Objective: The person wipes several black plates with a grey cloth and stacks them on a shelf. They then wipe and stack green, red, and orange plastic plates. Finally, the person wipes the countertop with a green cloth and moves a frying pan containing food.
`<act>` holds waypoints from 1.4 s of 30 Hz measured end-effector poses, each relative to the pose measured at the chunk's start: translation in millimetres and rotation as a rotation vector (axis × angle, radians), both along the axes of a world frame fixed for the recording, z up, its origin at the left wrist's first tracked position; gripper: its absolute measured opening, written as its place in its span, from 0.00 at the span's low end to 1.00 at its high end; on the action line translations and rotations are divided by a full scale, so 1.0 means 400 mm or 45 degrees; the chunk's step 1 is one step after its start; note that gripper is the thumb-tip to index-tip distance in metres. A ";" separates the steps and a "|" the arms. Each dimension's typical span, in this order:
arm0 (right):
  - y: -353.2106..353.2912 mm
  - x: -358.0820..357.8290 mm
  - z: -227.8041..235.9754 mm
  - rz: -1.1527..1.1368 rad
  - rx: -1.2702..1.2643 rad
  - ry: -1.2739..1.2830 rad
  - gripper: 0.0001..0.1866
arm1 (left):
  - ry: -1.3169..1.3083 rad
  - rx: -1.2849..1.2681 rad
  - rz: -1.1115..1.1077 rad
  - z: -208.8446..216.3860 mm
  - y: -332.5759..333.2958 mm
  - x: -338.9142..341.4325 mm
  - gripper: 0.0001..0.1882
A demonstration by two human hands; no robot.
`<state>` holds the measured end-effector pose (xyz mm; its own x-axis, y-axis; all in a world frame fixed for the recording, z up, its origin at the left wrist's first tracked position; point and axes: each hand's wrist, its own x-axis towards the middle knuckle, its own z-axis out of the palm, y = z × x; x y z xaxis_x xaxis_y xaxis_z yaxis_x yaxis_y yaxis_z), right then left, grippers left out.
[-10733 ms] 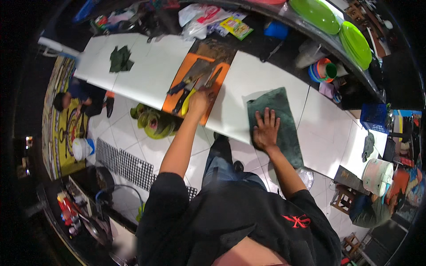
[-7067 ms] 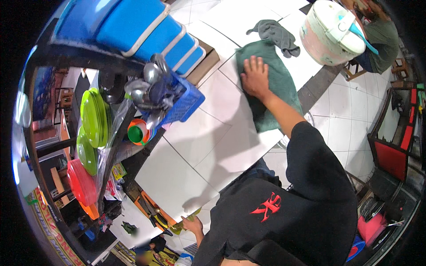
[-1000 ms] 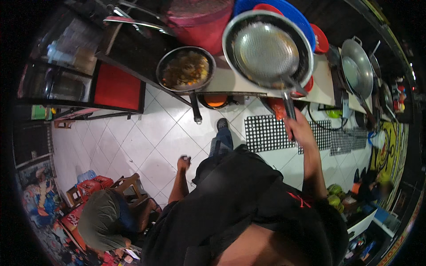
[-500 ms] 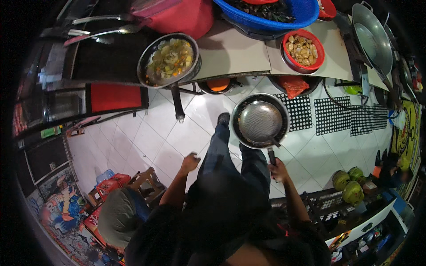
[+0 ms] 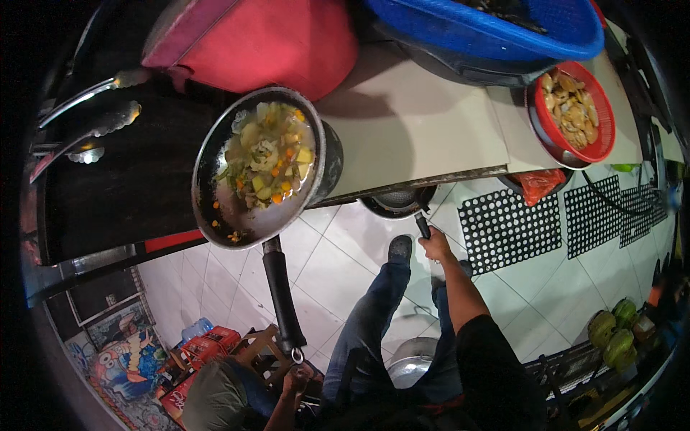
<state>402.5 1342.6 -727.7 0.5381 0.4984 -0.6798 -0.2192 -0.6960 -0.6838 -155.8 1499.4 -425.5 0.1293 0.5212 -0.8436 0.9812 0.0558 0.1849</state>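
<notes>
My right hand (image 5: 435, 246) is closed around the black handle of a frying pan (image 5: 392, 203) with a textured metal inside. The pan is low, and the counter edge hides its far part. My left hand (image 5: 296, 376) is lower left with fingers curled, and I see nothing in it. It appears just below the handle ring of another frying pan (image 5: 318, 154), which sits tilted at the counter edge. That pan holds soupy cut vegetables (image 5: 262, 161), with orange and yellow cubes and pale pieces.
On the counter (image 5: 410, 108) are a blue basket (image 5: 489, 32), a red basket of shellfish (image 5: 573, 111), a red-pink bag-like item (image 5: 273, 43) and tongs (image 5: 97, 136). Black perforated mats (image 5: 512, 228) lie on the tiled floor. A silver pot (image 5: 413, 359) stands by my legs.
The view has shifted toward the counter. My right hand has carried the frying pan forward and partly under the counter edge. My left hand now appears lower in view, near the vegetable pan's handle end.
</notes>
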 end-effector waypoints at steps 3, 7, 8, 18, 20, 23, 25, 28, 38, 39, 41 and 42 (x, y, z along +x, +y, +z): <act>0.060 0.036 -0.024 -0.053 -0.036 0.140 0.14 | -0.054 -0.120 0.204 0.031 -0.010 0.103 0.17; 0.104 0.047 -0.034 -0.116 -0.103 0.325 0.16 | -0.764 -0.366 0.554 0.075 0.038 0.215 0.26; 0.115 0.047 -0.035 -0.102 -0.114 0.308 0.17 | -0.844 -0.370 1.165 0.070 0.037 0.273 0.30; 0.120 0.111 0.022 0.243 -0.452 -0.383 0.45 | -1.224 -0.639 1.056 0.421 0.172 0.951 0.40; 0.046 0.094 0.093 0.131 -0.449 -0.383 0.38 | -1.151 -0.591 1.016 0.441 0.183 0.967 0.35; -0.154 0.005 0.224 0.087 -0.467 -0.405 0.27 | -1.035 -0.650 1.139 0.474 0.192 1.040 0.27; -0.346 -0.100 0.291 0.567 -0.550 -0.740 0.26 | -0.944 -0.767 1.186 0.467 0.214 1.065 0.14; -0.607 -0.242 0.503 -0.078 -0.818 -0.171 0.29 | -0.918 -0.607 1.067 0.388 0.191 1.100 0.17; -1.098 -0.732 0.808 -0.331 -1.105 0.024 0.23 | -1.109 -0.536 0.838 0.387 0.169 1.040 0.17; -1.101 -0.761 0.812 -0.366 -1.070 0.092 0.23 | -1.128 -0.564 0.809 0.387 0.175 1.034 0.17; -1.063 -0.822 0.823 -0.532 -0.963 0.169 0.24 | -1.130 -0.560 0.682 0.410 0.156 1.029 0.17; -1.021 -0.842 0.838 -0.657 -0.899 0.172 0.25 | -1.111 -0.543 0.635 0.382 0.152 1.012 0.17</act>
<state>65.8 934.1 -392.3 0.4730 -0.3445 -0.8109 -0.6701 -0.7383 -0.0772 249.1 1560.1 -272.7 0.6263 0.3677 -0.6874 0.3705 0.6353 0.6775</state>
